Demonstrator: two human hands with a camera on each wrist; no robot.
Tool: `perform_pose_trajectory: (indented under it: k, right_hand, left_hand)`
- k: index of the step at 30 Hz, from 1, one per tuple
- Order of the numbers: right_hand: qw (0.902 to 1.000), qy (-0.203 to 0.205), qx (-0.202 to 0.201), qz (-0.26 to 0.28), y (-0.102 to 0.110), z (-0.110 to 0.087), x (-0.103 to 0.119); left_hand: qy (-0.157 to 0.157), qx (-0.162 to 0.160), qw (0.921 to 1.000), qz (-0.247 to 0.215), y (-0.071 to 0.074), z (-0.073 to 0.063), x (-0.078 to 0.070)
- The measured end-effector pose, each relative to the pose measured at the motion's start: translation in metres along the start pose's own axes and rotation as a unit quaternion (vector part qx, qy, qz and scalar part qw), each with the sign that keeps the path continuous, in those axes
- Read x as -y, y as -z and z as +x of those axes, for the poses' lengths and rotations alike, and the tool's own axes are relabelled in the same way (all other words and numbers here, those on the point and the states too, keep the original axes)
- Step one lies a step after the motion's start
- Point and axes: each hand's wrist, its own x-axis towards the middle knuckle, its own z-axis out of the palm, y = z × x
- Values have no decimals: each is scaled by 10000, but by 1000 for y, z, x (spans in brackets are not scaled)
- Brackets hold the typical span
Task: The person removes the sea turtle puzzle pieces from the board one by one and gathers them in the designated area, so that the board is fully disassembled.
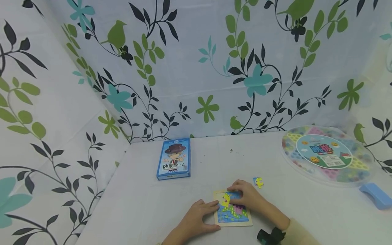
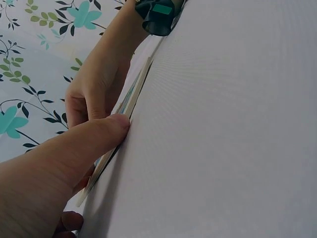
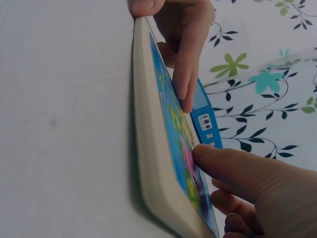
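Blue picture puzzle in a pale wooden frame (image 1: 225,218): on the white cloth-like tabletop (image 1: 134,211), between my hands.
Left hand (image 1: 197,217): spread, thumb pressed at the frame's near left corner, fingers laid straight at its left edge.
Right hand (image 1: 246,195): thumb on the puzzle face, fingers bent at the far edge; whether they pinch anything, I cannot tell.
Loose piece, blue and yellow (image 1: 258,182): just beyond my right hand.
Blue cardboard box (image 1: 174,159): farther back, left.
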Motion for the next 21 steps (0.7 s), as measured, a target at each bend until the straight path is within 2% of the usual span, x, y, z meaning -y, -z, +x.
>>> perform_pose_trajectory:
  k: [10, 21]
  right_hand:
    - [9997, 44, 79, 209, -2, 4, -1]
    - [9992, 291, 118, 230, -1, 1, -2]
  left_hand:
    - [99, 58, 9999, 9, 2, 0, 0]
    - [119, 84, 9999, -87, 2, 1, -2]
